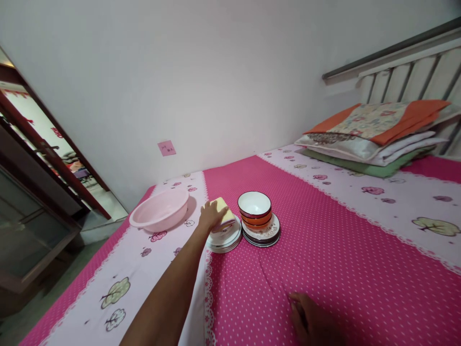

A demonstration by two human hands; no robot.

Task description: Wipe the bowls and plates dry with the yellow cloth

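Head view, down over a pink-and-white bed [345, 250]. Left hand [212, 216] reached well forward, thumb and fingers half spread and bent about a yellow block [221, 203], perhaps a sponge or folded cloth, with a purplish near lower edge. Gripped from above and from the left, by the look of it; how firmly, cannot tell. Set over the top of a stack of white plates [225, 244], a little left of centre, right under the left palm. Long axis partly covered by the fingers; seemingly slanted from far left to near right, though too foreshortened to be sure.

Right hand [309, 319] low at the near edge, right of centre, well apart from the yellow block, with that block lying ahead and to the left of it; so clearly the farther of the two. Fingers loosely curled, nothing seen in them, but palm hidden and dim: cannot tell whether empty.

Just right of the plates, orange bowls [255, 222], nested upright on a second stack of plates [271, 231]. Farther left, a pink basin [162, 209]. Off to the far right, piled cushions [374, 134]; on the wall [216, 86], a pink note [166, 148]
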